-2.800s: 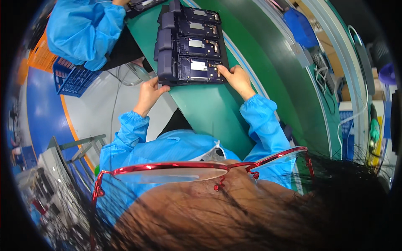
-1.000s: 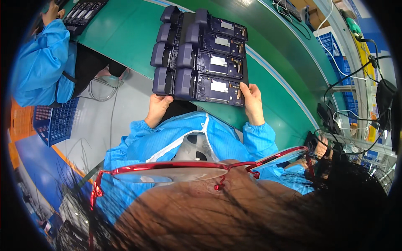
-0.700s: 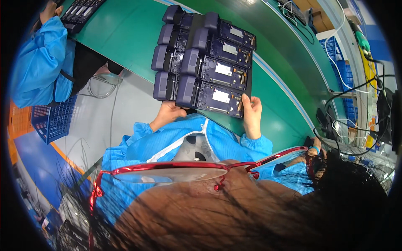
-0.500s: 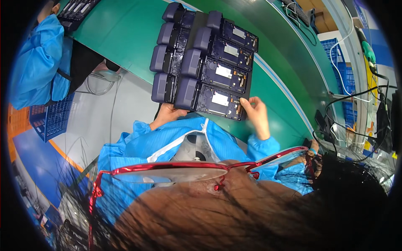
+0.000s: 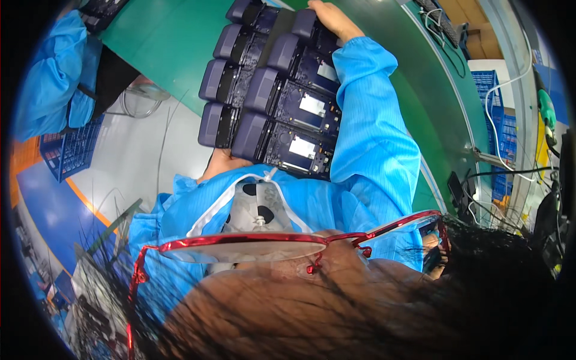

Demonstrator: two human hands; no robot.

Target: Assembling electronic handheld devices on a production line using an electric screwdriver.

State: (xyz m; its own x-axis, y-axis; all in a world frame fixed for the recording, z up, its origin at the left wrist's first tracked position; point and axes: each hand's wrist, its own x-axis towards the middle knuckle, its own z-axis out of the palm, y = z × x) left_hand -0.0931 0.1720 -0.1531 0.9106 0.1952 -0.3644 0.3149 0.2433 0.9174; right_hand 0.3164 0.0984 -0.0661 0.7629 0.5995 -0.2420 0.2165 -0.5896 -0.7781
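A flat dark tray (image 5: pixel 273 45) lies in front of me, bearing two columns of dark purple device housings (image 5: pixel 292 102). Each housing has a thick block at its left end. Those in the right column show circuit parts and a white rectangle. My left hand (image 5: pixel 223 163) is closed on the tray's near edge at the left, its fingers partly hidden underneath. Reaching across the right side, my right arm covers the right ends of several housings. My right hand (image 5: pixel 336 19) is at the tray's far right corner, beside the farthest housing, with its fingers mostly out of sight.
The green work table (image 5: pixel 159 51) runs beneath the tray. At the left sits a co-worker in a blue sleeve (image 5: pixel 57 78), near a blue basket (image 5: pixel 71 147) and another load of dark parts (image 5: pixel 102 13). Cables (image 5: pixel 495 114) and blue crates (image 5: pixel 503 135) stand at the right.
My right hand has left the near right corner of the tray and reached to its far right corner. The tray appears farther left in view, with my left hand still on it.
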